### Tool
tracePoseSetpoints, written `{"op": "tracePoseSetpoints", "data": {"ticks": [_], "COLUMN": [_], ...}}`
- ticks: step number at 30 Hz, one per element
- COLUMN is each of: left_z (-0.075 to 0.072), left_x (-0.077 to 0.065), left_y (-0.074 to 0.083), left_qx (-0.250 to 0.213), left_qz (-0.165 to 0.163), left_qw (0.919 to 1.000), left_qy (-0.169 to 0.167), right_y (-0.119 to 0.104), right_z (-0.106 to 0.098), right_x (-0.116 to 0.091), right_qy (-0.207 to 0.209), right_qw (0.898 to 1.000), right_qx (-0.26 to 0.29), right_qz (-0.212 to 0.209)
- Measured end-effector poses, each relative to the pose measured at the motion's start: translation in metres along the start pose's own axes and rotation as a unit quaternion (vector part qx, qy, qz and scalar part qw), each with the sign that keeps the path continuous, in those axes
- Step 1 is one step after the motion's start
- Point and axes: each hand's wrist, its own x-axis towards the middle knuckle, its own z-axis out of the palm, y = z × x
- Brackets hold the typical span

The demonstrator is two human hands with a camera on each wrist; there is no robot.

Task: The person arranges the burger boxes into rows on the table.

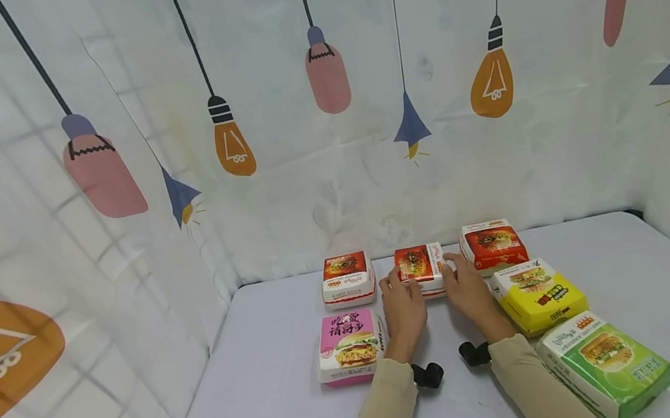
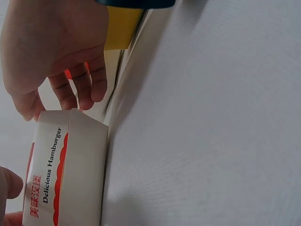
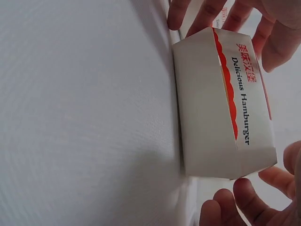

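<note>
Toward the back of the white surface (image 1: 260, 405): a red-and-white cardboard hamburger box (image 1: 418, 263) sits between the two hands.
Left hand (image 1: 403, 310): at the box's left end, fingers slightly bent and spread; whether they press on the card, I cannot tell.
Right hand (image 1: 471, 290): at the right end, fingers likewise spread and loosely bent; firmness of contact cannot be told.
Covered in the head view: the box's front left corner, behind the left hand, and part of its right edge, behind the right hand's fingers.
Front lettering: too small in the head view; both wrist views show "Delicious Hamburger" and a scalloped red strip.
Cut off: beige sleeves (image 1: 381, 409) at the lower edge of the head view; in the left wrist view, the left hand shows only as fingertips, and a dark blue curved edge (image 2: 136, 3) cannot be identified.
Head view alone: a pink-and-white burger box (image 1: 347, 344) at the left and a green-and-white burger box (image 1: 610, 359) at the right, its left edge partly behind a sleeve.
Yellow patch: behind the right hand in the left wrist view, too cropped to identify.
</note>
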Motion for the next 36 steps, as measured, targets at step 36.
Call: {"op": "tracePoseSetpoints", "data": {"ticks": [36], "left_z": [0.0046], "left_x": [0.0008], "left_y": [-0.0038], "left_qx": [0.022], "left_qz": [-0.015], "left_qw": [0.9996], "left_qy": [0.008], "right_y": [0.0012], "right_z": [0.0004], "right_x": [0.0016], "right_qy": [-0.028], "right_qw": [0.998], "right_qx": [0.01], "right_qz": [-0.049]}}
